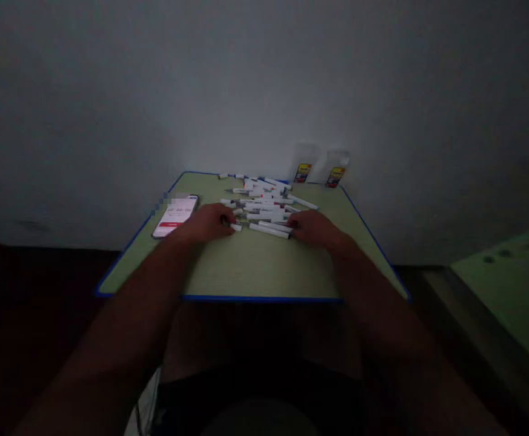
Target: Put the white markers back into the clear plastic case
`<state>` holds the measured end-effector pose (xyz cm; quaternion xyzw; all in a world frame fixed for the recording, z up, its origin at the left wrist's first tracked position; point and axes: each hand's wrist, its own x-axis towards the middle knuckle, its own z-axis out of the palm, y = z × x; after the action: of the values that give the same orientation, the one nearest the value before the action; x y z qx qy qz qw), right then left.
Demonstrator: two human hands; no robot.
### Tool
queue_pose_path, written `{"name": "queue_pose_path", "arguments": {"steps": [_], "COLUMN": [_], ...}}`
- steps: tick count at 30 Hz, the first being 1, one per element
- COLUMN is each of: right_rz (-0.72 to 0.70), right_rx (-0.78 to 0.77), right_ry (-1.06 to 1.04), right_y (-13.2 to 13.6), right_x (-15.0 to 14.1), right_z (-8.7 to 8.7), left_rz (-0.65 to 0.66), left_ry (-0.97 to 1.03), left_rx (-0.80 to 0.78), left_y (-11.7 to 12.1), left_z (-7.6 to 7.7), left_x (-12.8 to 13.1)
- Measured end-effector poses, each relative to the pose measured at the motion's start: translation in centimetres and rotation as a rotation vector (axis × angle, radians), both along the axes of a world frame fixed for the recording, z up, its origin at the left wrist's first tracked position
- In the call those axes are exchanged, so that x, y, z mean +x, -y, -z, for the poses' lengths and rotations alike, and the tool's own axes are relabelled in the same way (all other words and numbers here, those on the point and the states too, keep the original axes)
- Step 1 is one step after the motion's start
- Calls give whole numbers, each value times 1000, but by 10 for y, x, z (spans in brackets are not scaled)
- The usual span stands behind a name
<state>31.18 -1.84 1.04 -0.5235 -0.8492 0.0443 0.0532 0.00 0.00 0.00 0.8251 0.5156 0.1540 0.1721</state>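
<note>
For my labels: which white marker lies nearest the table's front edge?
The frontmost white marker, lying between the left hand and right hand; the other markers lie farther back, toward the wall.

The table [255, 272] serves as the reference. Its top is pale yellow-green, bounded by a blue edge strip [264, 298]. A plain grey wall [228, 79] stands behind the table and extends past it on both sides. The floor [41, 315] to the left of the table is dark; surface detail is not discernible. To the right, apart from the table, is a green panel [519, 290] with dark marks. Lighting is dim; the wall is palest just beyond the table's far edge.
</note>
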Motion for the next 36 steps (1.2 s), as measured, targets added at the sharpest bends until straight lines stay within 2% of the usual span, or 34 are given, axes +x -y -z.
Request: {"name": "queue_pose_path", "arguments": {"steps": [7,15,19,22,26,31,36], "right_rz": [6,84,120,180,240,255,172], "right_rx": [14,5,-132,-294,-503,-629,-669], "right_ry": [-128,-471,-804,-1059,-1343,-1483,-1524], "right_y": [-1,-3,-2,-3,-4,0,4], "right_x": [3,8,4,0,-5,-8,-8], "right_z": [2,3,2,3,6,3,-2], "left_rz": [5,-38,-87,-163,-229,-280,-300], "left_ry": [13,148,417,657,868,1021,1070], "left_rx": [-11,-47,-77,-120,-172,-201,-279], "left_y": [-3,-1,3,6,7,6,9], "left_z": [3,-1,-7,-8,-8,-7,-8], "left_x": [-2,-3,0,6,14,19,25]}}
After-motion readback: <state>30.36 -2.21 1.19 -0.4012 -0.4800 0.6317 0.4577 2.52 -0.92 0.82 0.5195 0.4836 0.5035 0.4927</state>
